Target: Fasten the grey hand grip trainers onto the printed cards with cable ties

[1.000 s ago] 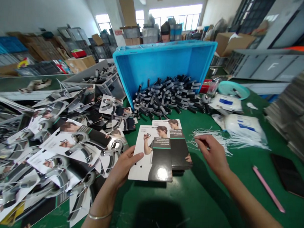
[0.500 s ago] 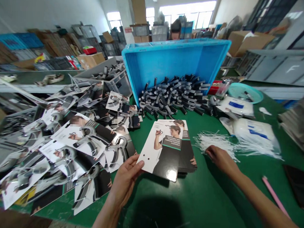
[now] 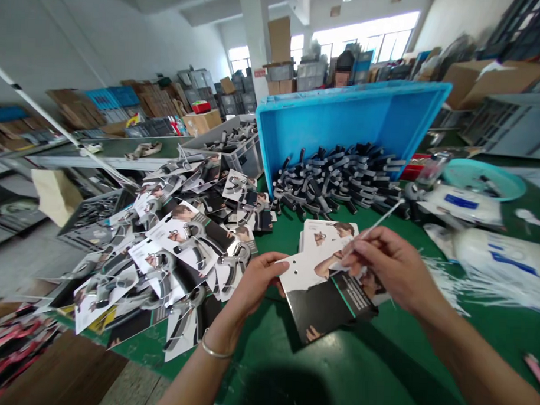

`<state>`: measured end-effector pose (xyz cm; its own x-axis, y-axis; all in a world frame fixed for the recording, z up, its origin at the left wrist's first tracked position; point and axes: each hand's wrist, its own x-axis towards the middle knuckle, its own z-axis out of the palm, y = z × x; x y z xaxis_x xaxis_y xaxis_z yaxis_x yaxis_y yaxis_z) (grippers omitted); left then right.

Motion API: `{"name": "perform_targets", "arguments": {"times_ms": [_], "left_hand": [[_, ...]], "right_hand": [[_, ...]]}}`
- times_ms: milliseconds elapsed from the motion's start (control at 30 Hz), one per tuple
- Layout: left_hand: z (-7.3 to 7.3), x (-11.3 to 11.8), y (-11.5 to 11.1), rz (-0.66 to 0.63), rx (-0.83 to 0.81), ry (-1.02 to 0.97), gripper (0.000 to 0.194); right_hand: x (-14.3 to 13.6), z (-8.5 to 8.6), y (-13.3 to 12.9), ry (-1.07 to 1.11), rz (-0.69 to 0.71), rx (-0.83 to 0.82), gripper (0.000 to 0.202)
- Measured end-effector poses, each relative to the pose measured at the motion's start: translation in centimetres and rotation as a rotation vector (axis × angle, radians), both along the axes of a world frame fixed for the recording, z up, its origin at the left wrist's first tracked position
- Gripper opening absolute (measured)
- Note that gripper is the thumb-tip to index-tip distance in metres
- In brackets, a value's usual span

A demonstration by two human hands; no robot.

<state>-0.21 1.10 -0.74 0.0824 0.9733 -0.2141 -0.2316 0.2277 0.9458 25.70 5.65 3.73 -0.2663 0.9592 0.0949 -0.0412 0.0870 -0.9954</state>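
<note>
My left hand (image 3: 261, 279) grips the left edge of a printed cardboard card (image 3: 313, 304), thumb on top beside two small punched holes. The card is turned and tilted above the table. Pinched in my right hand (image 3: 389, 263) is a thin white cable tie (image 3: 383, 217), which slants up to the left of the knuckles and over the card. Behind the held card lies a stack of like cards (image 3: 324, 229), partly covered by it. To the right, partly behind my right hand, is a loose pile of white cable ties (image 3: 447, 282).
Hand grips (image 3: 341, 178) spill from a tipped blue crate (image 3: 326, 122) ahead. At left, carded hand grips (image 3: 179, 270) lie heaped. Plastic bags (image 3: 501, 237) and a turquoise tray (image 3: 510, 181) sit at right, a pink stick (image 3: 536, 371) nearer me. A person (image 3: 343, 69) is behind the crate.
My right hand has come left from the pile with a cable tie, over the card. My left hand has lifted and turned the card. The view has swung left.
</note>
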Motion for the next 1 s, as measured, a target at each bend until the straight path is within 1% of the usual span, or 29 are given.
{"name": "perform_targets", "arguments": {"times_ms": [67,100,167,233,367,500,567,667,700,733,833,933,1000], "left_hand": [[-0.4,-0.2,0.3,-0.027,0.017,0.005,0.031],[-0.5,-0.5,0.3,-0.030,0.022,0.010,0.032],[-0.7,-1.1,0.2,-0.030,0.025,0.018,0.033],[-0.9,-1.8,0.1,-0.018,0.020,0.019,0.034],[-1.4,-2.8,0.5,-0.029,0.021,-0.005,0.036],[-2.5,-2.9,1.3,-0.049,0.008,-0.049,0.039],[-3.3,-2.8,1.4,0.011,0.009,-0.081,0.039],[-4.9,-2.3,1.0,0.194,0.028,-0.127,0.039],[-5.5,-2.0,0.7,0.225,0.026,-0.141,0.037],[-6.0,-1.8,0.5,0.226,0.020,-0.154,0.035],[-7.1,-0.9,-0.1,0.154,0.025,-0.182,0.033],[-7.5,-0.6,0.0,0.155,0.056,-0.153,0.032],[-7.6,-0.6,0.3,0.154,0.047,-0.115,0.032]], "right_hand": [[-3.8,0.3,-0.1,-0.070,0.122,0.074,0.020],[-5.2,0.2,0.1,-0.104,0.167,0.105,0.020],[-7.1,-0.3,0.6,-0.176,0.224,0.151,0.018],[-8.2,-0.9,1.2,-0.254,0.239,0.177,0.017],[-8.9,-2.0,1.9,-0.325,0.242,0.210,0.016],[-9.3,-2.9,2.2,-0.416,0.272,0.278,0.014],[-9.5,-3.4,2.5,-0.517,0.299,0.361,0.011],[-9.7,-3.8,2.9,-0.621,0.307,0.488,0.009],[-9.7,-3.8,3.0,-0.625,0.302,0.511,0.009],[-9.8,-3.9,3.1,-0.618,0.299,0.527,0.009],[-9.8,-3.9,3.3,-0.587,0.316,0.558,0.009],[-9.7,-4.0,3.4,-0.571,0.333,0.546,0.008],[-9.6,-4.1,3.4,-0.564,0.329,0.542,0.007]]}}
